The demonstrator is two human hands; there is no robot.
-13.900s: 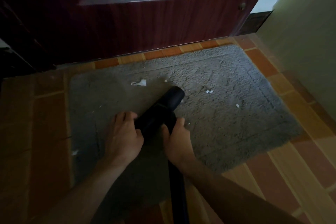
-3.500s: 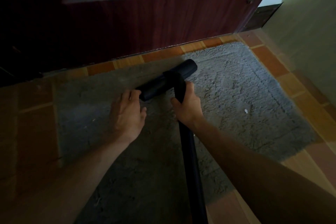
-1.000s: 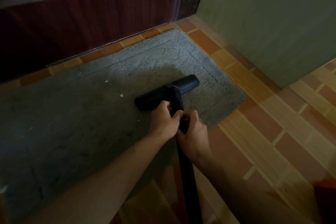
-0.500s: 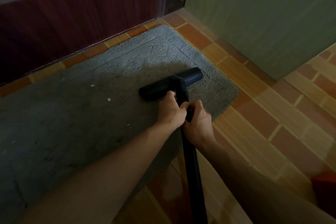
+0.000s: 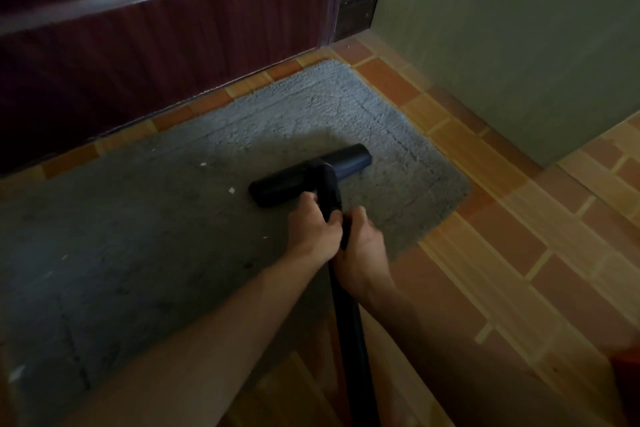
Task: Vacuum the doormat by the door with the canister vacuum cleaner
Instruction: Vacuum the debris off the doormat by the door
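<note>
Left hand (image 5: 317, 232), right hand (image 5: 362, 246): both closed around one vacuum wand (image 5: 349, 322); one nozzle (image 5: 308, 175) on one doormat (image 5: 138, 236); perhaps five white specks (image 5: 231, 190).

the doormat (image 5: 173, 253) runs off the left edge; the black tube (image 5: 353, 340) leaves at the bottom.

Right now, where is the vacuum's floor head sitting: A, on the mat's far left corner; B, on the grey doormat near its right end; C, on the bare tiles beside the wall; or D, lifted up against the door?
B: the black floor head lies flat on the grey doormat toward its right end, with both hands, left hand and right hand, gripping the tube just behind it.
</note>
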